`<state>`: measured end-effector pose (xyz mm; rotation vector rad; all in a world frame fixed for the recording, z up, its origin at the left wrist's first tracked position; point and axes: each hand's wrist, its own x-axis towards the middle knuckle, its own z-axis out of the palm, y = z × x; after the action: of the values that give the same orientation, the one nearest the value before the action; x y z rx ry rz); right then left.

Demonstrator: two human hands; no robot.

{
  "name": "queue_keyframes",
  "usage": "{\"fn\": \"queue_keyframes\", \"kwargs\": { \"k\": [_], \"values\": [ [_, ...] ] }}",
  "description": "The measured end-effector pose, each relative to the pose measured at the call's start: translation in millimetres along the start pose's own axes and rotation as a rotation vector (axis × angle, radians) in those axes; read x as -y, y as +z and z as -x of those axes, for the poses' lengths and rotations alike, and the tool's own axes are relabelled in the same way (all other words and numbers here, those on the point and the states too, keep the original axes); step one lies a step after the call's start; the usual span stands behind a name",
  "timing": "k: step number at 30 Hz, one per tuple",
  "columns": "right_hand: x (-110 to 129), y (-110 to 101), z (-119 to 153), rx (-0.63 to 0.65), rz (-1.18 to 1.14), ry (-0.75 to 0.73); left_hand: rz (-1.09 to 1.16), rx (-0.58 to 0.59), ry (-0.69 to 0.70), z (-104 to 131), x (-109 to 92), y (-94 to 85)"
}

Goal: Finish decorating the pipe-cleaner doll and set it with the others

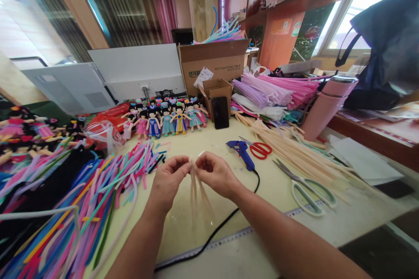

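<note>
Several beige pipe cleaners (195,196) hang down between my hands over the yellow table, their lower ends loose and slightly blurred. My left hand (172,178) pinches them near the top with thumb and forefinger. From the other side my right hand (216,172) also has its fingers closed on their upper part. The exact spot where the fingertips meet is partly hidden. To the right of my right hand lie a blue glue gun (242,153) with a black cord, red-handled scissors (261,150) and larger scissors with pale green handles (309,189).
Cut colourful pipe cleaners (98,200) are heaped at left. Several small dolls (168,120) stand at the back beside a phone (220,112) and a cardboard box (212,63). Beige stems (294,152) and a pink bottle (327,107) are at right. A ruler (229,239) runs along the front.
</note>
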<state>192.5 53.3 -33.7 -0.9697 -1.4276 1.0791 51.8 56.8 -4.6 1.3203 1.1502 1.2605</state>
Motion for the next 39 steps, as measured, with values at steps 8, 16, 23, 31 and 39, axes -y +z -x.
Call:
{"fn": "queue_keyframes", "kwargs": {
  "k": [8, 16, 23, 31, 39],
  "values": [
    [2.1, 1.9, 0.3, -0.014, 0.032, 0.033, -0.041, -0.021, 0.047, -0.1, 5.3, 1.0],
    [-4.3, 1.5, -0.7, -0.015, 0.051, 0.029, 0.008, 0.015, 0.013, -0.9, 9.1, 0.6],
    [-2.5, 2.3, -3.1, 0.001, -0.131, 0.059, 0.104, 0.078, -0.088, -3.7, 8.9, -1.9],
    [-5.6, 4.3, -2.5, -0.009, -0.19, 0.042, 0.155, 0.119, -0.163, -3.3, 7.5, -3.6],
    [-8.9, 1.8, -0.5, -0.047, -0.009, -0.029, 0.048, 0.102, -0.139, -2.9, 7.0, -3.8]
  ]
}}
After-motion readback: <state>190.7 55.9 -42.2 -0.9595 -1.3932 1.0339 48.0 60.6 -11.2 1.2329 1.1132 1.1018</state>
